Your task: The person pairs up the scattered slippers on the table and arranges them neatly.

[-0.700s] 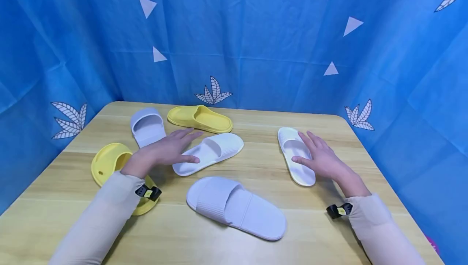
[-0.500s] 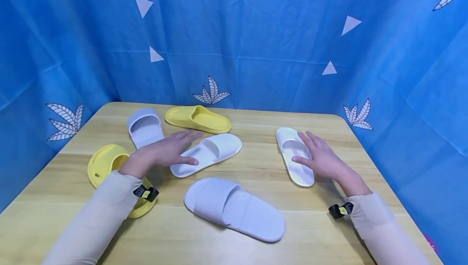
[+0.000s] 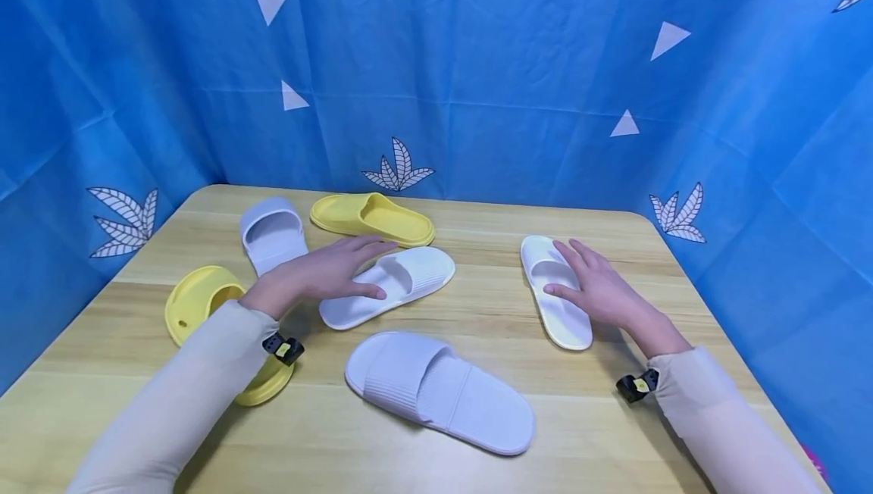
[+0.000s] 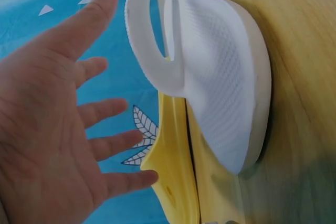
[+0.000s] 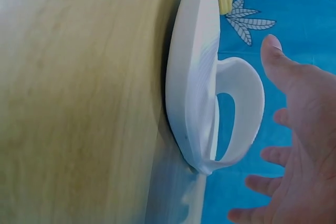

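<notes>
My left hand [image 3: 334, 270] hovers over the heel end of a white slipper [image 3: 416, 274] left of the middle, fingers spread. In the left wrist view, a gap shows between this hand [image 4: 58, 129] and the white slipper [image 4: 220, 72]. On the right, my right hand [image 3: 596, 286] is above another white slipper [image 3: 566, 320], its toe end pointing away from me. The right wrist view has that slipper [image 5: 194, 66] flat on the table, with the right hand [image 5: 304, 145] spread apart from it. Neither hand holds anything.
A lavender slipper [image 3: 477, 403] lies at the front middle. Another lavender slipper [image 3: 276, 240] and a yellow slipper [image 3: 395, 223] lie at the back left. Under my left forearm is a second yellow slipper [image 3: 198, 297]. Blue curtains [image 3: 518, 85] surround the wooden table [image 3: 477, 289].
My left hand has shifted slightly right and forward over the white slipper. The right hand stays nearly in place; the head view has shifted a little. The slippers lie as before.
</notes>
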Motion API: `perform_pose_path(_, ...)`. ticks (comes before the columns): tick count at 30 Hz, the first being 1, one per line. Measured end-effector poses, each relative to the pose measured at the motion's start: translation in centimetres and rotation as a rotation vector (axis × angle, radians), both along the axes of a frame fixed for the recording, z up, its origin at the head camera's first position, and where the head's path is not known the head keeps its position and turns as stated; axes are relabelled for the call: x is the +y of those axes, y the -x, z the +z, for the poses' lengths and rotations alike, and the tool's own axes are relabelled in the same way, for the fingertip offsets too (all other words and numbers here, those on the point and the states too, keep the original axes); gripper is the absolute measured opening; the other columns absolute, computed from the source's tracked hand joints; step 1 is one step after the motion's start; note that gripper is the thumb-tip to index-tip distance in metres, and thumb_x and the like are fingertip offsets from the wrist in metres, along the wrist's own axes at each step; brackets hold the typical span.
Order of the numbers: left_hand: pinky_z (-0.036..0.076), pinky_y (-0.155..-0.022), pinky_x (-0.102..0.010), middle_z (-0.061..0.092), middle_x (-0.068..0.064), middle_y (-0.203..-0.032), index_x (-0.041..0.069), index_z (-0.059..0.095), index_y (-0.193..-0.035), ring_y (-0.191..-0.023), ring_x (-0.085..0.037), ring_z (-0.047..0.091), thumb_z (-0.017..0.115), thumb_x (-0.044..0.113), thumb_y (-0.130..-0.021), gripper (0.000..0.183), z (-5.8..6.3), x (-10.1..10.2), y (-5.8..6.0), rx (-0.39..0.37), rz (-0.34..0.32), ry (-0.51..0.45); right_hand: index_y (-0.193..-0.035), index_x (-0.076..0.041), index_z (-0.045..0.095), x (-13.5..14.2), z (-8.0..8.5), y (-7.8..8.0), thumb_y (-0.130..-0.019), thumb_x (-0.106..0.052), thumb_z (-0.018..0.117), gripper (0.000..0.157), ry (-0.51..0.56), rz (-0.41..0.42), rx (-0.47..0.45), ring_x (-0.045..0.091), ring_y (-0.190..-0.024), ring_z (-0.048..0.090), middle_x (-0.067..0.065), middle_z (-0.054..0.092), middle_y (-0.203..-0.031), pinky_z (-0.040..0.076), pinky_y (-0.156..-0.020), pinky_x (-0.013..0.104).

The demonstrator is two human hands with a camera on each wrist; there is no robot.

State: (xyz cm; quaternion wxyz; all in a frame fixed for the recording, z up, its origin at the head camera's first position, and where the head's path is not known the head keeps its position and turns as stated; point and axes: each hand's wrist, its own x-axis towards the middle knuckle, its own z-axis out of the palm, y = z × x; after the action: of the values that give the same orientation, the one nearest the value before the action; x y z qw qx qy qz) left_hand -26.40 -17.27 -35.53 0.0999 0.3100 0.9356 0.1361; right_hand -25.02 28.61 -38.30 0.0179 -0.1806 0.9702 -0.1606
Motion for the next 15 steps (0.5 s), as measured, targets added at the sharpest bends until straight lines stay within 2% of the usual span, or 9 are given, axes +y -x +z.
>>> perform_pose_path(8,0.026,-0.112,-0.056,0.024,-0.006,-0.159,0.034,0.028,-0.154,-0.144,-0.031,0.022,0.061,0.065,-0.085,0.083,-0.4,1.0,0.9,0.031,-0.016,0.026,-0.157,-0.015,0.017,0.2,-0.2,0.8,-0.094,-0.06,0.053,0.086,0.001,-0.01,-0.029,0.054,-0.139,0.015,0.027,0.012,-0.158,0.02,-0.106,0.07)
perform_pose_path(15,0.026,-0.113,-0.056,0.024,-0.008,-0.159,0.034,0.033,-0.153,-0.144,-0.033,0.022,0.062,0.062,-0.087,0.078,-0.4,1.7,1.2,0.049,-0.064,0.035,-0.157,-0.015,0.021,0.1,-0.6,1.2,-0.094,-0.06,0.053,0.083,0.002,-0.006,-0.037,0.053,-0.14,0.017,0.026,0.014,-0.158,0.021,-0.107,0.069)
